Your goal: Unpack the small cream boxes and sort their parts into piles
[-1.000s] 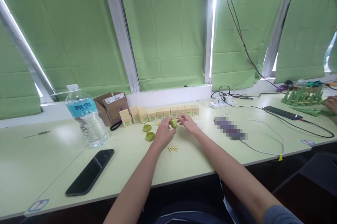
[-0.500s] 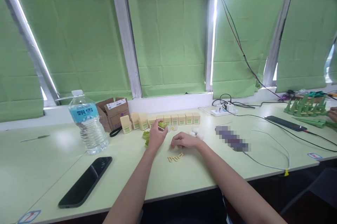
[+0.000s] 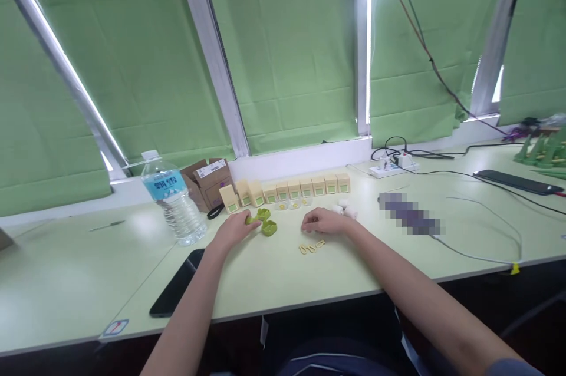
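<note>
My left hand (image 3: 233, 228) is closed, thumb and fingers around a small olive-green piece (image 3: 251, 220) low over the table. Right beside it lie two more green pieces, a lobed shallow one (image 3: 264, 214) and a dish-like one (image 3: 269, 228). My right hand (image 3: 325, 221) rests on the table with fingers curled inward; whatever they hold, if anything, is hidden. In front of it lie a few pale yellow loops (image 3: 312, 248). Several white rounded pieces (image 3: 344, 209) sit just behind that hand. Small clear pieces with yellow centres (image 3: 295, 204) stand between the hands, farther back.
A row of small cream boxes with green labels (image 3: 306, 188) lines the back. To the left are an open cardboard box (image 3: 211, 184), a large water bottle (image 3: 177, 205) and a black phone (image 3: 177, 287). A power strip (image 3: 393, 168) and cables lie at the right.
My left hand has moved left with a green piece, from near the clear pieces to beside the other green ones. My right hand stays curled in place. The camera view has shifted.
</note>
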The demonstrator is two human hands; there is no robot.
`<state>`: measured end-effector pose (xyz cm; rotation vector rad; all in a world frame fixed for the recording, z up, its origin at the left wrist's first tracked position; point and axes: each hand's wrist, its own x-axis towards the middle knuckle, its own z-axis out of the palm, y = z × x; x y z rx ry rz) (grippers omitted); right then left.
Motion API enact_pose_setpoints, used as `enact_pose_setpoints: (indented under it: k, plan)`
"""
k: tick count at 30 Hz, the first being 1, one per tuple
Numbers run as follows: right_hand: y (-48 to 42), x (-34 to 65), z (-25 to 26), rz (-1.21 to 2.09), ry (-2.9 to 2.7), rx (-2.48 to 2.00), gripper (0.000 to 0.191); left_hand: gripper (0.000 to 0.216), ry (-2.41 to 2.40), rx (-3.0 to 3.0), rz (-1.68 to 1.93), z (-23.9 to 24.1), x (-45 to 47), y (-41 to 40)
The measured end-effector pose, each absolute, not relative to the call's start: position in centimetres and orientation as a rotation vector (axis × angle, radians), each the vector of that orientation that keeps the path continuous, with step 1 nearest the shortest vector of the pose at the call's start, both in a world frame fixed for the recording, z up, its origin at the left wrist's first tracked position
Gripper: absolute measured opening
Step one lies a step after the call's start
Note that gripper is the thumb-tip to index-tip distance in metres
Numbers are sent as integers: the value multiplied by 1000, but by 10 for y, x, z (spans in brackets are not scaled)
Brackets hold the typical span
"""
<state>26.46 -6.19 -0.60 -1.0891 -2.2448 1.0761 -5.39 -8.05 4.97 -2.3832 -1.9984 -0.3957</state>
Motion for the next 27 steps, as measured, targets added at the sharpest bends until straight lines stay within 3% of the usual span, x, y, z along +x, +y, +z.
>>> enact_pose_setpoints:
  k: [5, 16, 24, 27]
  plan:
    - [-62, 264, -7, 1101, -2215, -1078, 29, 36, -2065, -2349, -252, 37, -62, -85]
    - [-66, 263, 0, 1069, -2223, -1085, 25, 40, -1881, -2631, -452, 13, -72, -85]
    - [-65, 263, 0, 1070, -2217, -1086, 23, 27, -1789, -2349, -646, 59, -33, -47]
    - [-65, 263, 0, 1079, -2210, -1080, 23, 37, -1707, -2376, -757, 69, -9, -10]
